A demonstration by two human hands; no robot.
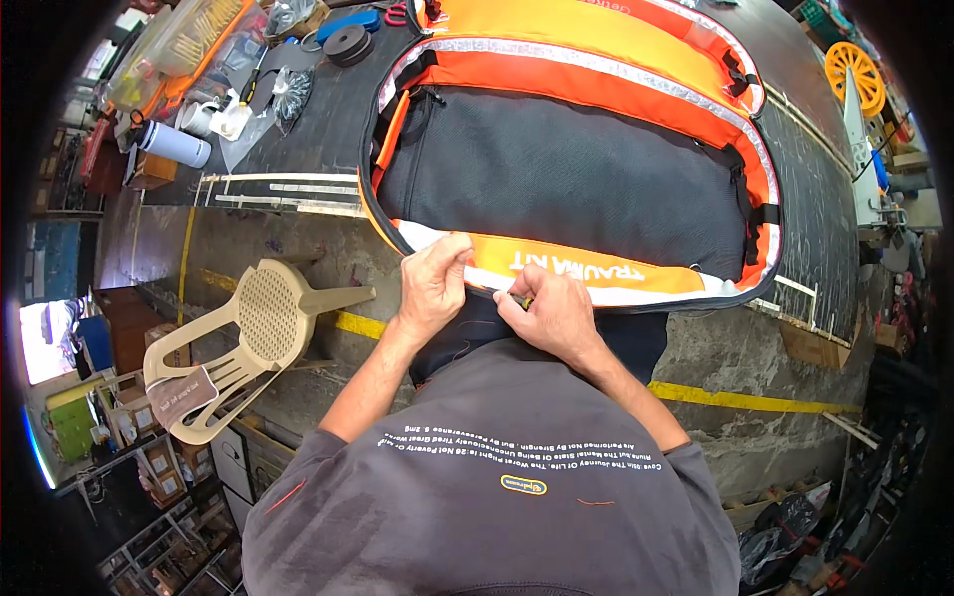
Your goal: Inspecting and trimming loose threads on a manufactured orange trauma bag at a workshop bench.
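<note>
Workshop clutter rings a dark worktable (318,149), where an orange, white-trimmed zippered bag (566,169) lies open, its near side at the table's edge and its black fabric panel facing up. At the left part of the bag's near rim, a worker's left hand (435,283) is closed, thumb and fingers pinched together on the edge. To its right, along the same rim, the right hand (556,308) is curled with thumb and forefinger drawn together around a small dark object (522,301), too hidden to identify. Beyond the bag's far left corner sits a black roll (348,45); farther left of the bag stands a white tumbler (177,144). Well to the bag's right is a yellow spoked wheel (855,77). On the concrete floor, left of the bag and nearer the worker, rests a beige plastic armchair (273,313). The worker wears a dark grey printed T-shirt (487,526).
</note>
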